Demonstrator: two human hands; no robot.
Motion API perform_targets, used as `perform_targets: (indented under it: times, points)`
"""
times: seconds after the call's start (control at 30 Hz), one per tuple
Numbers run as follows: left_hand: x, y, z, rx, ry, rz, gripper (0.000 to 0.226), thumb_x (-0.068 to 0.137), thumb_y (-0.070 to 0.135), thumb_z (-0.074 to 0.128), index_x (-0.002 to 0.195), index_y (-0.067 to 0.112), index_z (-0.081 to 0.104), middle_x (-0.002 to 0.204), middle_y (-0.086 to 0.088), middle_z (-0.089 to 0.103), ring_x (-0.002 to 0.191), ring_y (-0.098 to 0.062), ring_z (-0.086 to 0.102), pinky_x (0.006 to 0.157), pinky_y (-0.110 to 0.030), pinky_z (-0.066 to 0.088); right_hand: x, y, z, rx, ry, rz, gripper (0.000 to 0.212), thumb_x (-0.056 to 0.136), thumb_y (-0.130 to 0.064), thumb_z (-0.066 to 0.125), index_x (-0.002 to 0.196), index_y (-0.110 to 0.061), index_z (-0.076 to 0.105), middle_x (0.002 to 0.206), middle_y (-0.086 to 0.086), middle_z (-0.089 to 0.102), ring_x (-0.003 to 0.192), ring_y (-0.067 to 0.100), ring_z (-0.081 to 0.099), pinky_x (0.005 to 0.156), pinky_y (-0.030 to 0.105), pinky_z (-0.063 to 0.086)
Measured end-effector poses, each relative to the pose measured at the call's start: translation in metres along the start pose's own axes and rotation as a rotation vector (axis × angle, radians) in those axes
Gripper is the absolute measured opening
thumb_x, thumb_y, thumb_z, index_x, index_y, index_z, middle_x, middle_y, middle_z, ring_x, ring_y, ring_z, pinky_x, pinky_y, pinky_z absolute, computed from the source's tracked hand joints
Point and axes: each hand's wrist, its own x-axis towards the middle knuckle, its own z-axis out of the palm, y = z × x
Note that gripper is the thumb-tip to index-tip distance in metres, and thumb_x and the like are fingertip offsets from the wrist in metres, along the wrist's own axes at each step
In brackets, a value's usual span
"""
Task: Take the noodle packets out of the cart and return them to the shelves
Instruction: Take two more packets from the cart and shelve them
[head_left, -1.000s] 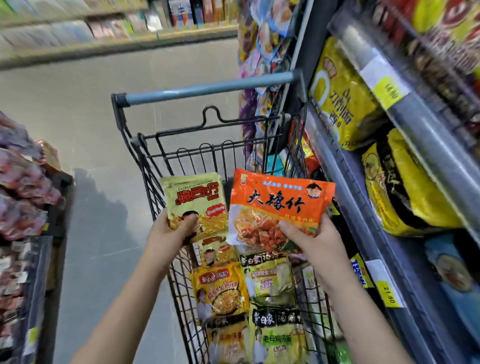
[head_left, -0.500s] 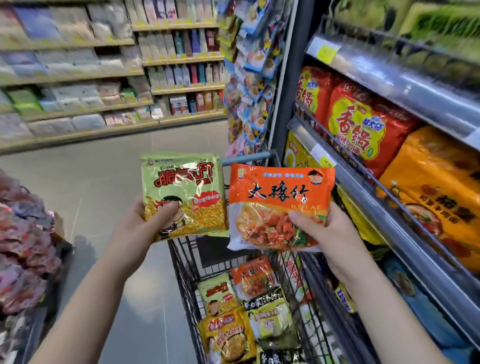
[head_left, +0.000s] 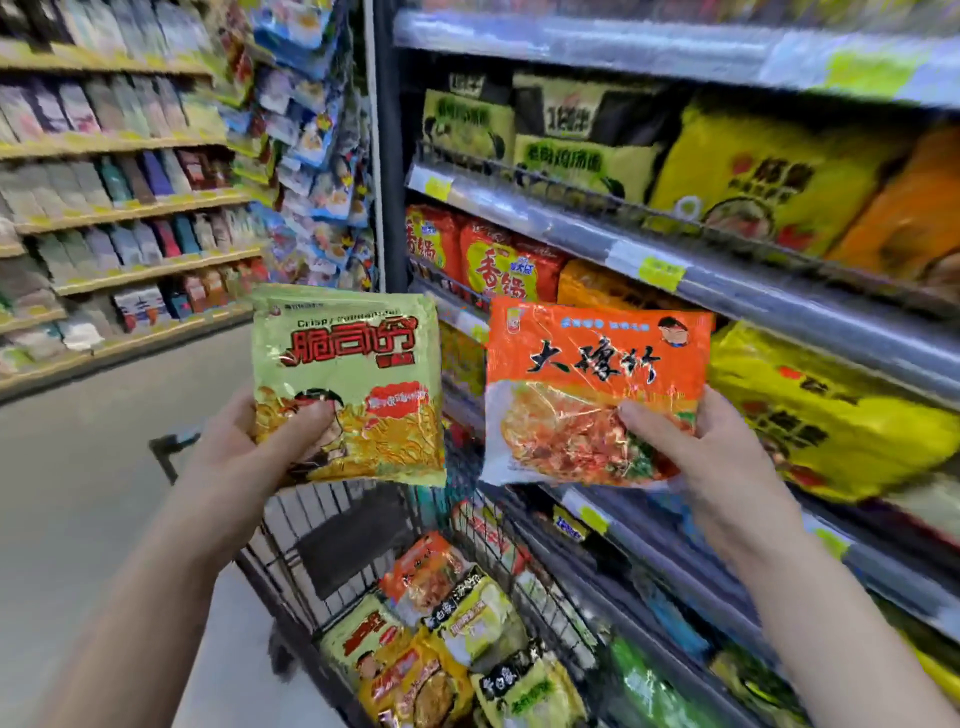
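My left hand (head_left: 249, 447) grips a green noodle packet (head_left: 348, 374) by its lower left corner and holds it upright at chest height. Beside it, my right hand (head_left: 711, 457) grips an orange noodle packet (head_left: 597, 379) by its lower right corner. Both packets hang above the black wire cart (head_left: 322, 551), which stands below and between my arms. Several more noodle packets (head_left: 457, 639) lie in the cart's basket. The noodle shelves (head_left: 727, 291) rise on the right, close to the orange packet.
Red multipacks (head_left: 493, 260) and yellow multipacks (head_left: 810, 410) fill the right-hand shelves behind wire rails, with yellow price tags on the edges. A hanging snack rack (head_left: 311, 140) stands ahead. Another shelf row (head_left: 119, 208) runs across the grey aisle floor (head_left: 93, 493) on the left.
Both hands have lifted their packets up from the cart to chest height. The view has tilted up, so more of the shelves shows and the cart sits lower in the frame.
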Motion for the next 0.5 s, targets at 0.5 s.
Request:
perform_targets:
  times: [0.5]
  points:
    - [-0.107,0.090,0.207,0.018,-0.524,0.230,0.037,0.079,0.046,0.077,0.109,0.057,0.058,0.099,0.039,0.070,0.090,0.015,0.067,0.086,-0.017,0.047,-0.231,-0.086,-0.187,-0.090,0.496,-0.230,0.049,0.074,-0.033,0.080,0.121,-0.031,0.065,0.116,-0.010,0.077,0.110,0.013,0.073,0.098,0.048,0.055]
